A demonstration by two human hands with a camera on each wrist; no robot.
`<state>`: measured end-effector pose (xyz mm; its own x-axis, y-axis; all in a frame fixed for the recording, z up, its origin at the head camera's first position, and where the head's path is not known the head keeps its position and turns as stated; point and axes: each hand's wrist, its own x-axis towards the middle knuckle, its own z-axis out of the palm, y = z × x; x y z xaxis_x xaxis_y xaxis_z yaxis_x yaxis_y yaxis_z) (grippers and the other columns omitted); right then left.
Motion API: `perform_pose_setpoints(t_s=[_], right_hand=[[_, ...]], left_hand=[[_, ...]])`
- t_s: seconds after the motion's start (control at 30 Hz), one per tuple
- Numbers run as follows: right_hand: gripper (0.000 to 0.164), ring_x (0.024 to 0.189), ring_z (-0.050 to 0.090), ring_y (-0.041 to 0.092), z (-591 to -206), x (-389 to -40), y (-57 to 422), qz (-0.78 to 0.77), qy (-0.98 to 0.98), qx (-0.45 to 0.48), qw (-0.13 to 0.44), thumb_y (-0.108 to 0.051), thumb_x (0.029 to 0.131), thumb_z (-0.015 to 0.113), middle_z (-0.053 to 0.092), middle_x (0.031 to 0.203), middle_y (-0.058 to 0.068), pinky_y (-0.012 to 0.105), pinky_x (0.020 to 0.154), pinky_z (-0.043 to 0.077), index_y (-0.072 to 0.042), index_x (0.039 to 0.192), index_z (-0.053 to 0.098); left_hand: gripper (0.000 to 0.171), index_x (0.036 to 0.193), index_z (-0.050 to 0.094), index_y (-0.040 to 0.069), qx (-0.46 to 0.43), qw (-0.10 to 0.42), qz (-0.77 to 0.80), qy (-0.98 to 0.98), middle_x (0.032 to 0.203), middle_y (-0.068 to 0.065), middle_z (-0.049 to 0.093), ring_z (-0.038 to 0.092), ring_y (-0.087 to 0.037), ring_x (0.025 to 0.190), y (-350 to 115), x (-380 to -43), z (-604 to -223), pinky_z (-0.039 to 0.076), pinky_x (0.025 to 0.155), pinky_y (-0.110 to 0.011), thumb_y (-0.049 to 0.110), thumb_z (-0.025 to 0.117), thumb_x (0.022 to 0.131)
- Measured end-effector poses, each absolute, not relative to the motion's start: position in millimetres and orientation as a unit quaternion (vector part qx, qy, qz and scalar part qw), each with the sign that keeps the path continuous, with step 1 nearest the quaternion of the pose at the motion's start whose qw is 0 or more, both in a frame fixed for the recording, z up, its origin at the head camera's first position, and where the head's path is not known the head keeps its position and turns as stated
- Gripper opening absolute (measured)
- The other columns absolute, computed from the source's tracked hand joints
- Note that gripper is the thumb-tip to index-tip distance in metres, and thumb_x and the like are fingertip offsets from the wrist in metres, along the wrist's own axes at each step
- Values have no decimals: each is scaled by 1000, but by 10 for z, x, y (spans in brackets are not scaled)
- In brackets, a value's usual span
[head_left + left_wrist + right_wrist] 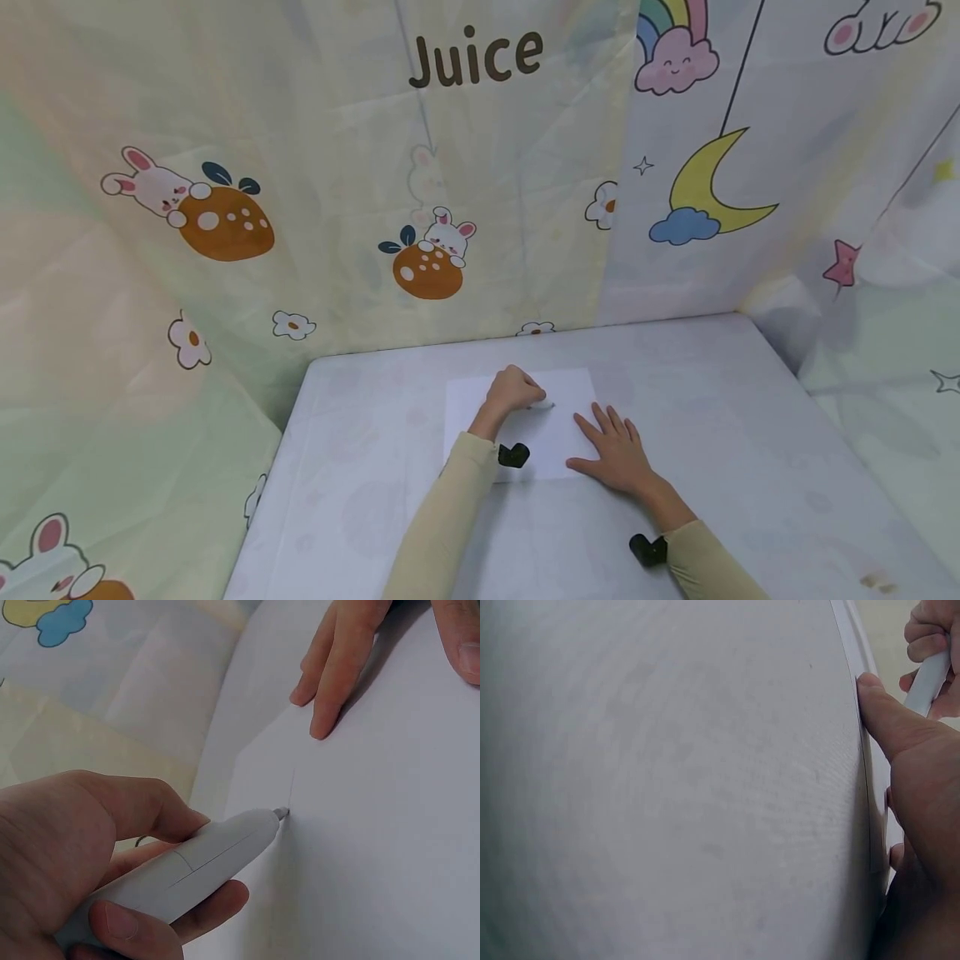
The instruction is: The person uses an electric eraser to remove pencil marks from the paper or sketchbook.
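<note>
My left hand (pixel 513 392) grips a thick white pen-like tool (pixel 217 862) with a narrow metal-looking tip. In the left wrist view that tip meets a white sheet of paper (pixel 390 825), and a faint thin line runs away from it across the sheet. The paper (pixel 472 404) lies flat on the table. My right hand (pixel 618 457) rests at the sheet's right side, palm down with fingers spread. In the right wrist view, the thumb of the right hand (pixel 930 780) touches the paper's edge, and the left hand with the tool (pixel 928 682) appears at the upper right.
A pale cloth covers the table (pixel 375 433). Behind it hangs a printed curtain (pixel 322 250) with rabbits, flowers and a moon, close to the table's far edge. Small black objects sit by both cuffs, one by the left sleeve (pixel 442 533).
</note>
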<state>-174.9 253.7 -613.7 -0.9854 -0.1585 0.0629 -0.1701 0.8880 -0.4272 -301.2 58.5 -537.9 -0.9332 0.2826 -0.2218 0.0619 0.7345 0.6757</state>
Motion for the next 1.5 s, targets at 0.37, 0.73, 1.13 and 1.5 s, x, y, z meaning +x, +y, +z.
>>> perform_pose_setpoints(t_s=[0.37,0.73,1.13,1.5], right_hand=[[85,142,12,47,-6140,-1745,2535,221,-972,82,13,-61,80,67,22,156,23,65,106,5,-13,147,44],[85,142,11,46,-6133,-1746,2539,223,-971,81,13,-61,80,67,23,155,23,65,106,4,-12,147,44],[86,142,11,46,-6181,-1750,2546,220,-972,82,15,-63,80,66,23,156,22,65,106,5,-13,147,44],[86,142,10,45,-6172,-1752,2548,219,-972,81,12,-63,80,66,22,156,22,64,107,4,-13,148,43]], left_hand=[[14,80,79,14,90,166,347,919,69,5,66,60,-13,62,597,-3028,-5384,46,57,-30,27,73,80],[13,79,79,14,95,159,350,918,67,5,66,60,-13,61,595,-3034,-5383,46,55,-30,25,73,80],[14,80,79,13,95,160,345,920,67,5,65,60,-13,61,610,-3038,-5381,46,55,-30,26,73,80],[13,79,79,14,91,156,347,920,67,4,66,59,-13,61,617,-3023,-5365,45,54,-29,25,73,80]])
